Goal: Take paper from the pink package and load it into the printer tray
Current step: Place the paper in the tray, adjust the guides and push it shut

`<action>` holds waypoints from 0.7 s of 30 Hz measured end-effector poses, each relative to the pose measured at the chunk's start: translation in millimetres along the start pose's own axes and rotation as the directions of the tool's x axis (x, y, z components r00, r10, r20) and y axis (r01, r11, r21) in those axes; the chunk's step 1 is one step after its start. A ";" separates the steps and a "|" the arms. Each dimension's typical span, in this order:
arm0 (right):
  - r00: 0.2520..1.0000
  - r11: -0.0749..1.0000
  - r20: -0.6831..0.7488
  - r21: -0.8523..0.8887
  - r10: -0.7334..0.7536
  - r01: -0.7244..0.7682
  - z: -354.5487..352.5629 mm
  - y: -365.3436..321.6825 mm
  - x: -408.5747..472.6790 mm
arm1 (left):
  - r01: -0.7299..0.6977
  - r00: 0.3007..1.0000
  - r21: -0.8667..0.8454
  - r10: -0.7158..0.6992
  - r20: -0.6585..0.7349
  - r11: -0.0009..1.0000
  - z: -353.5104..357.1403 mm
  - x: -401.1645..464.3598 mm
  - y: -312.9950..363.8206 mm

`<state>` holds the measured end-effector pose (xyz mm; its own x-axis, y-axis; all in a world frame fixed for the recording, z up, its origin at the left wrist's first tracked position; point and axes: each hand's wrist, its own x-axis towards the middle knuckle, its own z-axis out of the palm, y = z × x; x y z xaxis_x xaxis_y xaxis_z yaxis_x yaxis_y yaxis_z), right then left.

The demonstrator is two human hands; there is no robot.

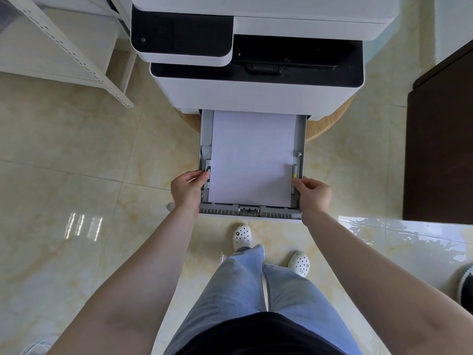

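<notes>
Glossy cream marble-pattern floor tiles [76, 155] surround the white and black multifunction printer [256, 93] at 12 o'clock. Its grey plastic pull-out tray [206, 139] is extended, with the white paper stack [252, 157] lying flat inside. Left hand [186, 188] pinches the 9 o'clock side guide; right hand [312, 193] pinches the 3 o'clock guide. Neither hand grips paper. Sheets are probably light, flexible and slippery; handle them by opposite long edges. No pink package is visible.

The single head-worn wide-angle camera looks steeply down and forward from standing height, close over the open printer tray [301, 139], with the printer [256, 96] at top, both forearms reaching in from below, and floor [76, 149] around.
</notes>
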<state>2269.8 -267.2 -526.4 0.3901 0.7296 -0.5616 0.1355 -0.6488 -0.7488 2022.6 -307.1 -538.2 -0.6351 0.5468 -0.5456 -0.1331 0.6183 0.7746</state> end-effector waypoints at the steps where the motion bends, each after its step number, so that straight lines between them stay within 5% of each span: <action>1: 1.000 1.000 -0.004 0.004 0.000 0.000 0.4 0.3 0.0 | -0.003 1.000 0.000 0.003 -0.002 1.000 0.3 0.0 0.2; 21: 0.999 0.999 -0.017 0.028 0.036 -0.035 -0.1 2.4 -1.9 | -0.036 0.999 0.005 0.036 0.015 0.999 0.0 2.3 -5.5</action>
<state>2269.5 -270.1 -527.1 0.4106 0.7020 -0.5819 0.0958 -0.6679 -0.7381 2021.9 -309.3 -543.7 -0.6278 0.5771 -0.5223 -0.1063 0.6012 0.7920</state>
